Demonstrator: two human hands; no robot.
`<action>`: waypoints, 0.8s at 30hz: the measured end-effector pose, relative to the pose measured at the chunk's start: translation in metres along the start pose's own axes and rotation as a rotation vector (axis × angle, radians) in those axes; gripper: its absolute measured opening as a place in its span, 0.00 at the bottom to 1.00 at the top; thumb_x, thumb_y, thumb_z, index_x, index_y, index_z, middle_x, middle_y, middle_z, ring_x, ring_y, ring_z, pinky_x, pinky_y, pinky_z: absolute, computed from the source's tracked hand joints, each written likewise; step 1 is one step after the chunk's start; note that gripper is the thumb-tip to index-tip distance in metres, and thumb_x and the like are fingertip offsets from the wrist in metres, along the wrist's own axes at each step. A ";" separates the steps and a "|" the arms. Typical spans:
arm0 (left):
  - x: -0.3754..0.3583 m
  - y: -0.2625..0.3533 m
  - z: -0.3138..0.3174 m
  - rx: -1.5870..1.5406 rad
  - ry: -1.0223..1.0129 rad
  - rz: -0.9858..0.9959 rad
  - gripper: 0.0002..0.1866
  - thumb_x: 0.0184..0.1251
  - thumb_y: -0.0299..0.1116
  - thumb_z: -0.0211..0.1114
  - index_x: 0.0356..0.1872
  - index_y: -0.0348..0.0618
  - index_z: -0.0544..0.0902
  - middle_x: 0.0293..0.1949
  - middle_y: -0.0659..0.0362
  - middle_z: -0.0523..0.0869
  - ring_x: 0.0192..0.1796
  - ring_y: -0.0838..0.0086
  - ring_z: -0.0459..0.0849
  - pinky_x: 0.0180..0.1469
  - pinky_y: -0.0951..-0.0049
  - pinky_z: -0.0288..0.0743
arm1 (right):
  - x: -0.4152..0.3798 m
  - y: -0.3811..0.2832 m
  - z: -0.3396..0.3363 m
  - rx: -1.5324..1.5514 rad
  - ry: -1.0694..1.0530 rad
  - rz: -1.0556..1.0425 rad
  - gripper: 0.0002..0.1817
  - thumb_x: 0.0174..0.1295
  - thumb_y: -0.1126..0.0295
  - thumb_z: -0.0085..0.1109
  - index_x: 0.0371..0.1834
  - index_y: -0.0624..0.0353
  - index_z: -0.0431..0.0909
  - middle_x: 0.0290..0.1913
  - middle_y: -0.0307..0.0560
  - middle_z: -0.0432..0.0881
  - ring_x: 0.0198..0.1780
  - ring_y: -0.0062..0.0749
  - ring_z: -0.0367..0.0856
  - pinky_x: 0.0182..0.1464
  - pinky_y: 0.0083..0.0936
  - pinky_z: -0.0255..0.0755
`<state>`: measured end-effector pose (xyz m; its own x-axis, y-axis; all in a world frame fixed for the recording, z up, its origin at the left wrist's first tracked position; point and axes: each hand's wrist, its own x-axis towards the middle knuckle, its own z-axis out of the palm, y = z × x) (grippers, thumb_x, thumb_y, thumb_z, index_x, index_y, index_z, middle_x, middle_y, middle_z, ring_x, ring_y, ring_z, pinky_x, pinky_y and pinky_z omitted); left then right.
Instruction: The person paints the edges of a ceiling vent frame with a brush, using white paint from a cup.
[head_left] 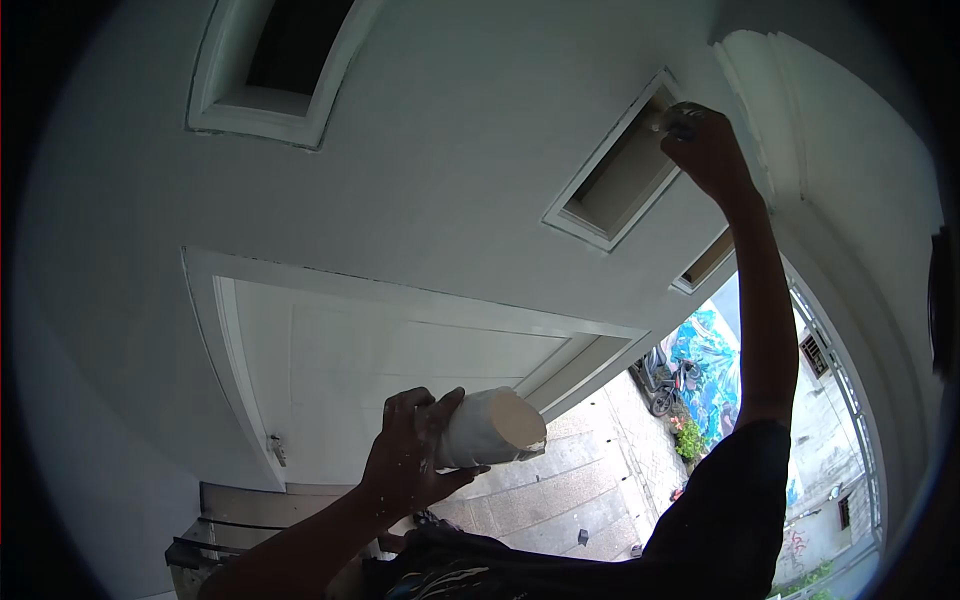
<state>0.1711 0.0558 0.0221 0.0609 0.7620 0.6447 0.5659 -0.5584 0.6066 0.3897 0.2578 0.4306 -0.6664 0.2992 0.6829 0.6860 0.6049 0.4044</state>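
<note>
My left hand [405, 450] is wrapped around a whitish cylindrical container [470, 430], held tilted at chest height. Its round end faces right and shows a flat beige surface, with a pale smear at the rim. My right hand [697, 145] is raised high, its fingers closed at the upper right corner of a white-framed wall opening [590, 222]. What those fingers hold is too dark and small to make out; a pale bit shows at their left side. Light specks dot my left hand and wrist.
Another framed opening [265, 115] is at upper left, and a smaller one [700, 268] lies farther right. Below stands a white panelled door [400, 350] with a handle [277, 450]. Outside are paving [560, 480], a motorbike [660, 385], a blue tarp [705, 345] and a plant [690, 438].
</note>
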 end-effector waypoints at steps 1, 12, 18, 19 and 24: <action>-0.001 0.000 0.001 -0.018 -0.003 -0.010 0.54 0.45 0.57 0.87 0.73 0.42 0.73 0.58 0.41 0.71 0.61 0.48 0.74 0.52 0.51 0.87 | -0.001 0.018 0.011 -0.120 -0.016 -0.047 0.08 0.53 0.73 0.66 0.34 0.66 0.85 0.32 0.54 0.84 0.34 0.41 0.85 0.43 0.36 0.80; 0.001 0.000 -0.001 -0.007 0.010 0.021 0.53 0.45 0.56 0.88 0.73 0.43 0.73 0.58 0.44 0.68 0.60 0.49 0.74 0.52 0.51 0.88 | 0.003 0.002 0.011 -0.125 -0.058 0.026 0.11 0.52 0.70 0.66 0.36 0.66 0.86 0.41 0.58 0.89 0.42 0.52 0.89 0.51 0.39 0.82; 0.000 0.000 -0.001 -0.038 0.011 0.002 0.54 0.43 0.53 0.89 0.72 0.40 0.73 0.58 0.46 0.69 0.60 0.50 0.72 0.57 0.51 0.82 | 0.003 -0.032 -0.021 -0.201 -0.133 0.144 0.09 0.55 0.72 0.64 0.34 0.67 0.83 0.36 0.56 0.86 0.37 0.46 0.88 0.46 0.36 0.81; 0.001 0.000 -0.001 -0.034 -0.004 0.005 0.55 0.42 0.52 0.89 0.72 0.40 0.73 0.57 0.46 0.69 0.61 0.50 0.72 0.57 0.51 0.82 | 0.004 -0.029 -0.014 -0.197 -0.138 0.142 0.09 0.55 0.72 0.64 0.34 0.67 0.83 0.36 0.56 0.86 0.37 0.46 0.88 0.46 0.36 0.81; 0.000 0.000 -0.001 -0.040 -0.004 0.003 0.57 0.39 0.50 0.91 0.73 0.41 0.71 0.58 0.46 0.68 0.61 0.51 0.72 0.56 0.51 0.83 | 0.001 0.005 0.001 -0.150 -0.146 0.058 0.07 0.56 0.73 0.64 0.31 0.67 0.80 0.33 0.52 0.83 0.34 0.33 0.85 0.44 0.32 0.80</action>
<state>0.1701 0.0553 0.0227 0.0658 0.7619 0.6443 0.5326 -0.5729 0.6230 0.3925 0.2619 0.4330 -0.6527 0.4406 0.6163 0.7527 0.4702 0.4608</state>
